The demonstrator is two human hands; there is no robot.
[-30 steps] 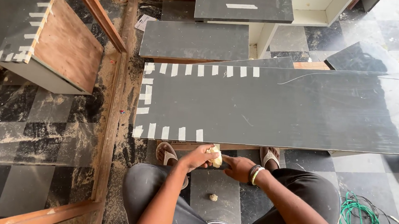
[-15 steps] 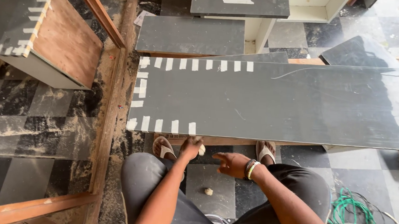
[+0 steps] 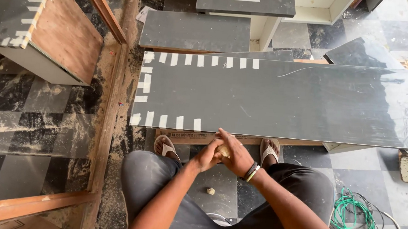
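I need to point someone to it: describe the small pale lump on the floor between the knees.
Start at the long grey panel, then drop past both hands to the dark floor tile between the legs. The small pale lump lies alone there, unlike the pale piece held between the hands.

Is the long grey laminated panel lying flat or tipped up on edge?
Flat. The grey panel shows its whole broad face to the head camera, with masking tape strips along its left end. The left hand and right hand meet just below its near edge.

hands [image 3: 222, 154] rejoined over tape roll [image 3: 224, 151]
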